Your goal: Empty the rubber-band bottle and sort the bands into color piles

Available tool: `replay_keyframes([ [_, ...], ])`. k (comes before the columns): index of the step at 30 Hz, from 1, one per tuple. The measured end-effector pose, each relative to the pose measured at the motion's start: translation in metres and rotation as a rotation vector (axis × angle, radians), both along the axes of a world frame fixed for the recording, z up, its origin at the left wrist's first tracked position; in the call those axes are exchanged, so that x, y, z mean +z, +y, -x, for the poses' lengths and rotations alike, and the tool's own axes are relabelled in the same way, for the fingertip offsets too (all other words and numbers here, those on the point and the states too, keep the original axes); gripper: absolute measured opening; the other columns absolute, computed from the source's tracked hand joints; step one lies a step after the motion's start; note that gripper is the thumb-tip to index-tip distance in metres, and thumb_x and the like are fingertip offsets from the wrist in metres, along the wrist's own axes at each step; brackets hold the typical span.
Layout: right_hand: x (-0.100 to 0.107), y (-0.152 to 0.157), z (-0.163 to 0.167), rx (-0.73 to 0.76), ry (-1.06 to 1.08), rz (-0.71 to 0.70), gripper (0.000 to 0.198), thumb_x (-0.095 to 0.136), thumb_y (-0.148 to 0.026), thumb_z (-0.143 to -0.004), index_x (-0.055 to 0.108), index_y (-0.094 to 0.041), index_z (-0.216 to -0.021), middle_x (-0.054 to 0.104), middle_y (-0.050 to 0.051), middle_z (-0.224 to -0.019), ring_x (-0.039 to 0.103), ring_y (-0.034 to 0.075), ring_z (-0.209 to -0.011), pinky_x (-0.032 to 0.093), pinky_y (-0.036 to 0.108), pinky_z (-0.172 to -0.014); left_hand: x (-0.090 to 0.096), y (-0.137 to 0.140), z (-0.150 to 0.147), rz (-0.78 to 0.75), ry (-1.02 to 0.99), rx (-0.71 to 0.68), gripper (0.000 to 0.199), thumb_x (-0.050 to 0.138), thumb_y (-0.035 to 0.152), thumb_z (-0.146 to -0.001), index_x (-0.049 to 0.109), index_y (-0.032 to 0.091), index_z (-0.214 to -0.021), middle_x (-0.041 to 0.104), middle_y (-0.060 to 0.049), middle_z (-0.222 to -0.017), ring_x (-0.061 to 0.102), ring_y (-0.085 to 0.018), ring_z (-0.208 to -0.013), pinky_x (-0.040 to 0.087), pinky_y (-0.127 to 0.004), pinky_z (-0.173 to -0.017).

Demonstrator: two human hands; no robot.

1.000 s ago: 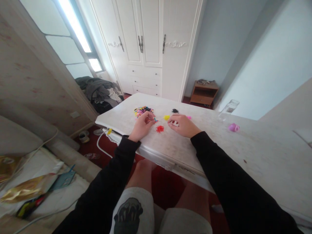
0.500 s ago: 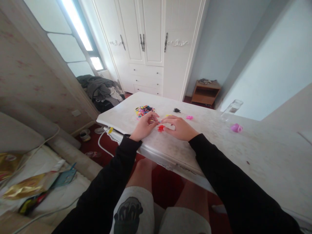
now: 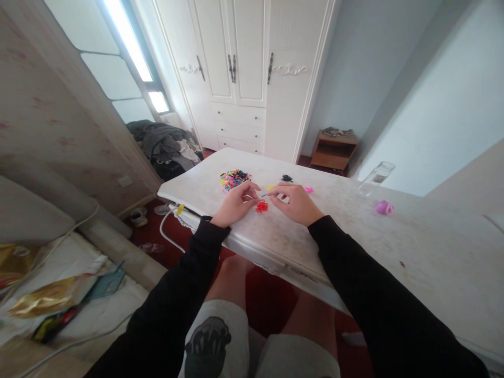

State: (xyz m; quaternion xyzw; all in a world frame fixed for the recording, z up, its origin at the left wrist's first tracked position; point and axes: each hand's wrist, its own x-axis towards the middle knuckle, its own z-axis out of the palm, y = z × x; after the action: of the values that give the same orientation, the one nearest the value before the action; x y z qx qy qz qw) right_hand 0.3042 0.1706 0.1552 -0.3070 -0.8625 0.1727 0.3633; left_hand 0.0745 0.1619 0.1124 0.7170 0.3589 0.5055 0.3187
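Over the table, my right hand pinches a small blue rubber band between thumb and fingertips. My left hand faces it from the left, its fingers curled and thumb close to the index finger; anything in that pinch is too small to make out. Just below the fingertips lies a little heap of red rubber bands. Beyond my left hand is a larger pile of mixed-colour bands. Past my right hand are black bands, pink bands and a partly covered bit of yellow bands.
On the right of the table a clear glass bottle stands beside a purple-pink object. A white cable hangs at the left table edge. A white wardrobe and a small brown cabinet are behind.
The hands have drawn slightly apart, and the blue band now shows at my right fingertips. My right fingers have lifted off beside the red heap, which is more exposed.
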Motion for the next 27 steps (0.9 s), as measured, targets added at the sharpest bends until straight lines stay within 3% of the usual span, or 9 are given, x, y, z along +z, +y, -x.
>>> replay_keyframes([
  [6,0.006,0.008,-0.011,-0.163,0.056,-0.035,0.021,0.063,-0.011,-0.089,0.083,-0.018,-0.091,0.08,0.008,-0.094,0.071,0.02,-0.084,0.054,0.03,-0.07,-0.002,0.001,0.001,-0.043,0.074,0.011,0.029,0.078,0.021,-0.083,0.064,0.02,-0.108,0.068,-0.001,-0.089,0.069,-0.015,-0.082,0.057,-0.03,-0.08],
  [12,0.016,0.017,-0.027,-0.365,0.136,-0.06,0.019,0.062,-0.022,-0.087,0.081,-0.017,-0.085,0.08,0.009,-0.09,0.069,0.022,-0.078,0.053,0.032,-0.069,0.001,0.0,0.0,-0.033,0.091,0.034,0.024,0.076,0.024,-0.085,0.064,0.02,-0.106,0.071,-0.002,-0.09,0.071,-0.017,-0.084,0.057,-0.031,-0.08],
  [17,0.028,0.021,-0.05,-0.607,0.159,0.016,0.032,0.059,-0.029,-0.092,0.076,-0.016,-0.068,0.072,0.008,-0.063,0.064,0.02,-0.062,0.046,0.032,-0.065,0.002,-0.001,0.001,-0.019,0.1,0.092,0.021,0.071,0.025,-0.086,0.065,0.02,-0.106,0.068,-0.001,-0.085,0.069,-0.016,-0.078,0.055,-0.029,-0.074],
  [21,0.031,0.023,-0.066,-0.576,0.014,0.165,0.045,0.061,-0.035,-0.096,0.073,-0.016,-0.056,0.066,0.007,-0.052,0.06,0.018,-0.054,0.046,0.032,-0.066,0.001,0.0,0.001,0.017,0.061,0.098,0.018,0.068,0.028,-0.09,0.064,0.02,-0.106,0.066,0.0,-0.082,0.069,-0.015,-0.074,0.052,-0.029,-0.07],
  [24,0.03,0.024,-0.07,-0.517,-0.068,0.199,0.049,0.062,-0.035,-0.096,0.072,-0.017,-0.052,0.067,0.008,-0.052,0.061,0.017,-0.054,0.046,0.032,-0.069,0.0,0.002,0.0,0.041,0.036,0.096,0.019,0.067,0.028,-0.089,0.063,0.02,-0.106,0.066,0.001,-0.081,0.069,-0.015,-0.071,0.052,-0.029,-0.068],
  [27,0.027,0.023,-0.071,-0.48,-0.134,0.201,0.053,0.062,-0.04,-0.097,0.071,-0.017,-0.05,0.056,0.005,-0.042,0.055,0.016,-0.049,0.045,0.032,-0.066,-0.001,0.003,0.0,0.046,0.026,0.102,0.019,0.067,0.028,-0.089,0.063,0.02,-0.105,0.066,0.001,-0.08,0.068,-0.014,-0.07,0.052,-0.028,-0.068],
])
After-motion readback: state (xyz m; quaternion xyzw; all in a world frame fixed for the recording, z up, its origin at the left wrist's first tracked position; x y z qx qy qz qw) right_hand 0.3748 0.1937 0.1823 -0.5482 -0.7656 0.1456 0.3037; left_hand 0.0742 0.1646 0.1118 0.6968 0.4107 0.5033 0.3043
